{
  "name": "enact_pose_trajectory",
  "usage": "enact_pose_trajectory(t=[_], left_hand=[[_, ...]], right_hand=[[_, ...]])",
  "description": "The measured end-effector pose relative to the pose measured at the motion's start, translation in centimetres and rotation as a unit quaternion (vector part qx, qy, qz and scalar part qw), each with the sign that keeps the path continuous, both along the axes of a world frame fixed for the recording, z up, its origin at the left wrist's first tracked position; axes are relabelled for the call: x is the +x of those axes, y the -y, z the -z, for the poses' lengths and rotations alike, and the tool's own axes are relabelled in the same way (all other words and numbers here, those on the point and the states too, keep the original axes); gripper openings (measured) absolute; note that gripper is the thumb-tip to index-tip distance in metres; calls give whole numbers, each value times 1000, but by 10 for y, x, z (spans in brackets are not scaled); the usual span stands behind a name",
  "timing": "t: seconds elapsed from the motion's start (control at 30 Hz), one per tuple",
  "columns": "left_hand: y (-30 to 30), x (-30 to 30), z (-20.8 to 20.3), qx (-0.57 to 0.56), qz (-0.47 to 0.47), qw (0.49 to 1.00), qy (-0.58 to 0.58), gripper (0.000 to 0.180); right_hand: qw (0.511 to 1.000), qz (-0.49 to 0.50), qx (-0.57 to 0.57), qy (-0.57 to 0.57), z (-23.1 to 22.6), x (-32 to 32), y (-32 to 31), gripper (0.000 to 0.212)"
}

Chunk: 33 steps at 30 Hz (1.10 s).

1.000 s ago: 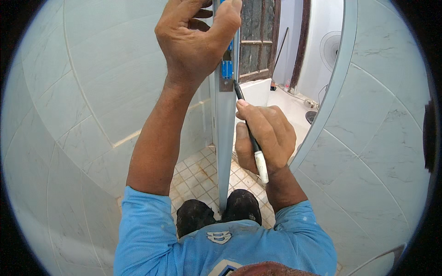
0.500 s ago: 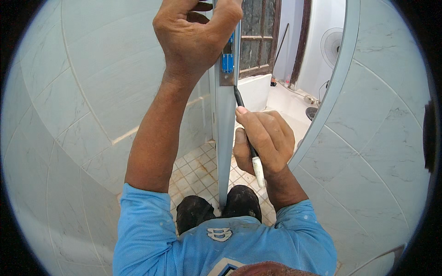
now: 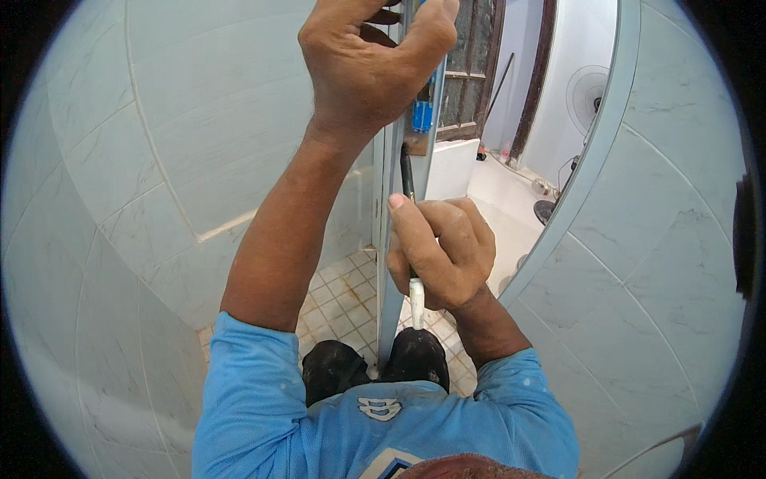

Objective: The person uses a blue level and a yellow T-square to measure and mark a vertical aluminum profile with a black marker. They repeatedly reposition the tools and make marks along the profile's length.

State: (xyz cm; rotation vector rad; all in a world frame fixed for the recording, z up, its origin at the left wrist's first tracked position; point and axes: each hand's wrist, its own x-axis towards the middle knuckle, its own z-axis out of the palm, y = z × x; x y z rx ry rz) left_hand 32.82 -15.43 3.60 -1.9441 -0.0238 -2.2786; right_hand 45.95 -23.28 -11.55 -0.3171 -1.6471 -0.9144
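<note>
The black-and-white pen-like tool (image 3: 417,302) shifts from the metal plate's (image 3: 418,146) right side to its left, tip at the plate's lower end. The right hand's (image 3: 447,247) grip is clamped on it; the left hand's (image 3: 359,76) grip clamps the pale door edge (image 3: 392,319) higher up.

Toward twelve, I see smooth blue plastic blocks (image 3: 422,116) on a dull metal strip (image 3: 416,149); at five, a pen (image 3: 417,302) with a scuffed, plastic-looking end; at three, smooth tiles (image 3: 662,231); at six, matt shirt cloth (image 3: 487,431); at one, rough, worn wood panelling (image 3: 469,77).
</note>
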Motion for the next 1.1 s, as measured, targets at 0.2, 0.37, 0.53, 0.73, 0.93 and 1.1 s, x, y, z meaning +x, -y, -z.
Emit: enact_pose_trajectory(t=[0.2, 0.37, 0.53, 0.73, 0.93, 1.1], left_hand=[[-4, -2, 0, 8, 7, 1000, 0, 45], [-3, -2, -1, 13, -1, 1000, -2, 46], [-4, -3, 0, 3, 4, 1000, -8, 49], [-12, -9, -4, 106, -70, 992, 5, 49], [-10, -4, 1, 54, -34, 998, 9, 53], [-5, 5, 1, 22, 8, 1000, 10, 54]], right_hand=[[1000, 10, -2, 3, -4, -6, -5, 45], [999, -16, 25, -18, -29, -13, -14, 46], [1000, 2, -3, -8, -13, -13, 0, 46], [997, -51, -48, -37, -48, 13, 27, 31], [980, -157, -49, -115, -218, 33, 24, 28], [972, -143, -186, 23, -278, 4, 47, 30]])
